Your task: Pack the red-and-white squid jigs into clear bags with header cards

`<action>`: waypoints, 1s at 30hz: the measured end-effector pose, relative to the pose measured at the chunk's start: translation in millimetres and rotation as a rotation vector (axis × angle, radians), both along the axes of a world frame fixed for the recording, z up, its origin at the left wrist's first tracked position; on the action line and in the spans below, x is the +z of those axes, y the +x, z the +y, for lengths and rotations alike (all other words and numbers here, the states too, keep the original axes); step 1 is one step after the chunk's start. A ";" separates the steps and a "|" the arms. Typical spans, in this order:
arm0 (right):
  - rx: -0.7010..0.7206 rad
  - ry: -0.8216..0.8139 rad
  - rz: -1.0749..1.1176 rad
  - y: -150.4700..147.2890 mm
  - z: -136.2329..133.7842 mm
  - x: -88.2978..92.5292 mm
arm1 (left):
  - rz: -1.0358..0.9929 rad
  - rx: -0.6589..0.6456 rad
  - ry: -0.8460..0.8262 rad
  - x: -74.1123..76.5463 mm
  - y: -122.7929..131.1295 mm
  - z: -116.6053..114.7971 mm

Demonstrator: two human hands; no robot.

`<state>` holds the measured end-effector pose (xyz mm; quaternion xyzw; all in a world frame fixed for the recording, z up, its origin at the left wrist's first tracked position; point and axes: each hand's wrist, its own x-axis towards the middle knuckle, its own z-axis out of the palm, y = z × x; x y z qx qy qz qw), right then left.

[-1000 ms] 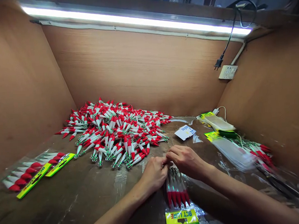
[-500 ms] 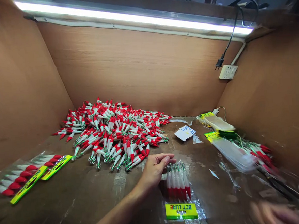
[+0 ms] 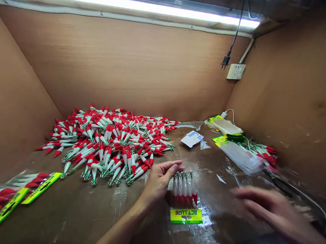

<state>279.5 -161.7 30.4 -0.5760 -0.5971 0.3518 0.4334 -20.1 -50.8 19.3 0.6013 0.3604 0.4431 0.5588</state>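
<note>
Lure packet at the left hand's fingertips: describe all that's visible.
The packet looks like clear plastic, holding a row of white lures, red ends nearer the camera, green hooks far. Its yellow-green header, upside down, reads BCT LURE. It lies flat on the brown tabletop; the left hand appears to touch its far corner.

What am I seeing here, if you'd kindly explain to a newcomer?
There is no machine: a person works bare-handed, and the camera worn on their head took this view. The left hand is at the far end of a clear packet of red-and-white lures; its grip is unclear. The right hand, blurred, is apart from it, with nothing visibly held. On the brown table lie a lure pile, filled packets at the left and clear bags at the right.
</note>
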 end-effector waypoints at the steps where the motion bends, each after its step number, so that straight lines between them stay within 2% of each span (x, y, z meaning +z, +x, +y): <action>1: 0.080 -0.016 -0.022 -13.8 16.3 3.6 | 0.007 -0.007 0.017 0.3 -0.3 -0.8; 4: 0.354 -0.014 -0.026 -64.1 79.7 4.9 | 0.013 -0.017 0.061 0.5 -3.9 1.7; 6: 0.417 0.032 0.010 -88.8 114.9 -0.5 | 0.027 0.000 0.056 -0.3 -9.0 7.8; 9: 0.404 0.046 0.057 -99.6 140.1 -12.8 | 0.135 0.036 0.009 -3.2 -18.2 19.8; 12: 0.383 -0.022 0.123 -94.4 141.6 -23.8 | 0.257 0.015 -0.026 -8.8 -23.7 29.3; 17: 0.413 -0.079 0.178 -90.3 137.2 -32.6 | 0.275 -0.057 -0.089 -18.7 -22.2 34.1; 21: 0.454 -0.115 0.138 -87.3 140.6 -36.8 | 0.321 -0.034 -0.014 -22.4 -19.8 33.8; 25: 0.433 0.037 -0.004 -83.6 144.5 -40.5 | 0.405 0.021 0.125 -24.7 -19.3 32.5; 30: 0.496 0.262 -0.194 -79.9 143.6 -44.9 | 0.480 0.040 0.263 -27.4 -20.3 28.2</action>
